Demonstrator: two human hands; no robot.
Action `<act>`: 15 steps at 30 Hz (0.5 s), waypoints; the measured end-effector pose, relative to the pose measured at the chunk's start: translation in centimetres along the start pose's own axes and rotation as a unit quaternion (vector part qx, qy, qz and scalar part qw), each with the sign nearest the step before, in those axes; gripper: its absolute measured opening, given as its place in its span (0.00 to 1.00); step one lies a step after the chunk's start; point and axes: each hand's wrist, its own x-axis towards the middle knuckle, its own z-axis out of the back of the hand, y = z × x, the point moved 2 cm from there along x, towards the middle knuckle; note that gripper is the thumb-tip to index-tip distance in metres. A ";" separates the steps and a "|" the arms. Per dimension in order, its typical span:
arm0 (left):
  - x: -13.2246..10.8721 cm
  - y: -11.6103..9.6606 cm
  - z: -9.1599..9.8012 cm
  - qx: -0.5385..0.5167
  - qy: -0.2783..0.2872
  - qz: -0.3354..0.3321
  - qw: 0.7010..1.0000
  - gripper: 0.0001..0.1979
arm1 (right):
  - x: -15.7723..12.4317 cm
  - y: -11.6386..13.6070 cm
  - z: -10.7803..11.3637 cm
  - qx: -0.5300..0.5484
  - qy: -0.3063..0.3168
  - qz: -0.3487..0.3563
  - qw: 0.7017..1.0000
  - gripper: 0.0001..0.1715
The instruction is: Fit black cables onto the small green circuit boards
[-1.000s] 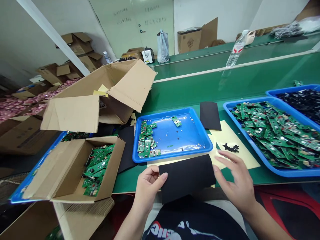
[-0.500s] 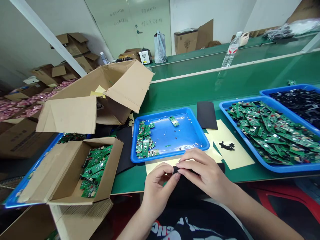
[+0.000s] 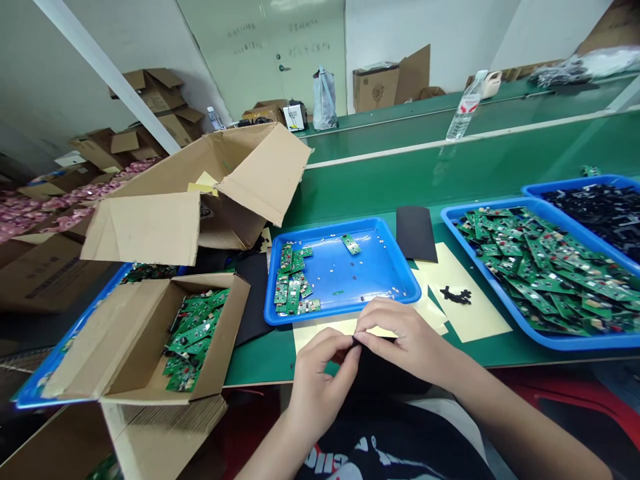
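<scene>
My left hand (image 3: 320,380) and my right hand (image 3: 407,337) meet in front of the blue tray, fingertips pinched close together. Between them is a black sheet (image 3: 383,368), its upper edge gripped by both hands and the rest hanging below my right hand. Fingers cover the exact spot where they grip. Just beyond, the blue tray (image 3: 345,308) holds several green circuit boards (image 3: 294,285) along its left side, one apart (image 3: 351,244), and small pale scraps. A little heap of black pieces (image 3: 456,295) lies on yellow paper (image 3: 480,320) to the right.
At right stand a blue tray (image 3: 523,337) piled with circuit boards and another (image 3: 620,181) with black parts. An open cardboard box (image 3: 135,360) of boards is at left, a larger carton (image 3: 270,177) behind it. Another black sheet (image 3: 417,233) lies behind the middle tray; a bottle (image 3: 465,110) stands farther back.
My fingertips have shifted on the black sheet, and more of it now shows hanging beneath my right hand. The view has moved slightly; the trays and boxes stay put.
</scene>
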 end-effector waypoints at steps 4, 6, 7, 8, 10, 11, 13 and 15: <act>0.1 0.5 0.0 -0.048 -0.013 0.057 0.997 0.08 | -0.1 -0.2 -0.5 -0.072 -0.031 0.055 0.995 0.06; 0.2 0.9 0.0 -0.087 -0.021 0.092 0.992 0.07 | -0.1 -0.2 -0.6 -0.100 -0.039 0.070 0.992 0.07; 0.2 1.1 0.0 -0.110 -0.028 0.109 0.988 0.06 | -0.1 -0.2 -0.7 -0.110 -0.042 0.077 0.990 0.07; 0.2 1.3 0.0 -0.131 -0.034 0.125 0.983 0.06 | -0.1 -0.2 -0.7 -0.117 -0.044 0.082 0.989 0.07; 0.2 1.6 0.0 -0.157 -0.043 0.146 0.976 0.07 | 0.0 -0.2 -0.7 -0.117 -0.041 0.082 0.989 0.07; 0.2 1.6 0.0 -0.159 -0.047 0.150 0.975 0.07 | 0.0 -0.1 -0.7 -0.111 -0.037 0.077 0.990 0.07; 0.1 1.6 0.0 -0.157 -0.053 0.151 0.975 0.07 | 0.2 0.0 -0.6 -0.097 -0.022 0.065 0.993 0.07; 0.0 1.6 0.1 -0.137 -0.056 0.139 0.979 0.06 | 0.4 0.0 -0.4 -0.075 0.002 0.046 0.996 0.07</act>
